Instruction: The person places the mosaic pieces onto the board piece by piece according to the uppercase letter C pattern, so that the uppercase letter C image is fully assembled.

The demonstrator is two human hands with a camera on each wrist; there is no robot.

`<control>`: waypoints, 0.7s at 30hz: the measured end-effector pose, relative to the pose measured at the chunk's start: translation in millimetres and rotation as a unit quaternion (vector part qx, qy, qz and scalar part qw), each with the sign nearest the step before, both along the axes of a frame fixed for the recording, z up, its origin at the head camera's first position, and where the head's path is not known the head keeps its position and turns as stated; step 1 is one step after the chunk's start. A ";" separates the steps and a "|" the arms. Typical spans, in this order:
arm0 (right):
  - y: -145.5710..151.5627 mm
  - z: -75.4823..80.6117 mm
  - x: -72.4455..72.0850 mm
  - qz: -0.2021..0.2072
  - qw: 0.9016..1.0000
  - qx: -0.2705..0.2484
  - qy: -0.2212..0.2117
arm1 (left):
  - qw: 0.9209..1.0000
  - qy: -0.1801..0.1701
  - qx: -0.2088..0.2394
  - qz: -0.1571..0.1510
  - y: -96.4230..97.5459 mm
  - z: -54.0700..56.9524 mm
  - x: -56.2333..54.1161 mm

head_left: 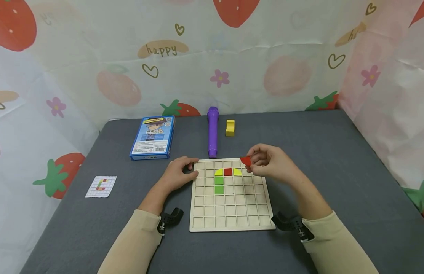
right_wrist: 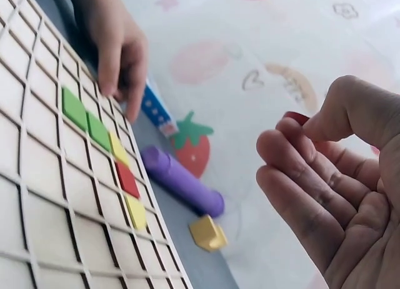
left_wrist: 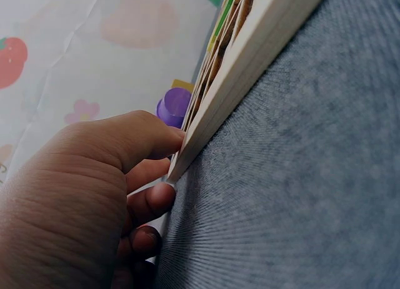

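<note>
Pinching a red rounded piece (head_left: 245, 161) between thumb and fingers, our right hand (head_left: 271, 161) is raised at between one and two o'clock of the wooden grid board (head_left: 222, 211), with the piece itself toward one o'clock, near the far edge. In the right wrist view we see only a sliver of red past the thumb, the other fingers being bent alongside. Our left hand (head_left: 179, 172) lies at about ten o'clock, its thumb and index finger spread apart and touching the board's edge by the corner. The two hands are well apart, on either side of the board. Five flat pieces sit in the grid's cells: a red square (head_left: 228, 172) near twelve o'clock, a yellow curved piece (head_left: 219, 172) at its nine o'clock, a yellow rounded piece (head_left: 237, 172) at its three, and, at the first yellow one's six o'clock, a green square (head_left: 219, 180) with a lower green square (head_left: 219, 189) next in line. Beyond the board we find a purple tube (head_left: 213, 133) between eleven and twelve, its near end just beside the far edge, and a yellow notched block (head_left: 230, 129) at twelve. A blue box (head_left: 153, 137) lies at ten o'clock and a white pattern card (head_left: 101, 186) at nine, all on the dark gray surface (head_left: 308, 140), with a strawberry-print cloth (head_left: 246, 95) behind.
</note>
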State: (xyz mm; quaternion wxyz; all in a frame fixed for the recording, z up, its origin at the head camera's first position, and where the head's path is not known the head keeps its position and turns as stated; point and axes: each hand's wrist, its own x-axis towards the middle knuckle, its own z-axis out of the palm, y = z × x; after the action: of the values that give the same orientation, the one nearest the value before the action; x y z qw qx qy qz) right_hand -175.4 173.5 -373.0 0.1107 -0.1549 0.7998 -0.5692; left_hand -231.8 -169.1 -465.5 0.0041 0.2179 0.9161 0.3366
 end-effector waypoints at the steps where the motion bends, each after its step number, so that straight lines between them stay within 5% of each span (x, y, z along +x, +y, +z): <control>1: -3.1 0.0 0.8 0.008 1.000 -0.006 -0.007 | 1.000 0.000 -0.001 0.000 0.2 0.1 -0.1; 8: -24.4 -3.7 8.1 0.072 0.997 -0.011 -0.021 | 1.000 0.001 -0.002 0.001 0.1 0.8 0.6; 21: -61.2 -25.5 20.7 0.110 0.986 0.122 0.013 | 1.000 0.000 -0.006 0.002 0.1 0.2 -0.5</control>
State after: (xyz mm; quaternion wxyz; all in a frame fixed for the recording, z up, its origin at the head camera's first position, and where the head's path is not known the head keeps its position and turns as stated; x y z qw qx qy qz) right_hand -154.6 112.3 -398.5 0.1806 -0.2347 0.8428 -0.4495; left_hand -232.3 -169.1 -465.4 0.0050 0.2162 0.9184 0.3314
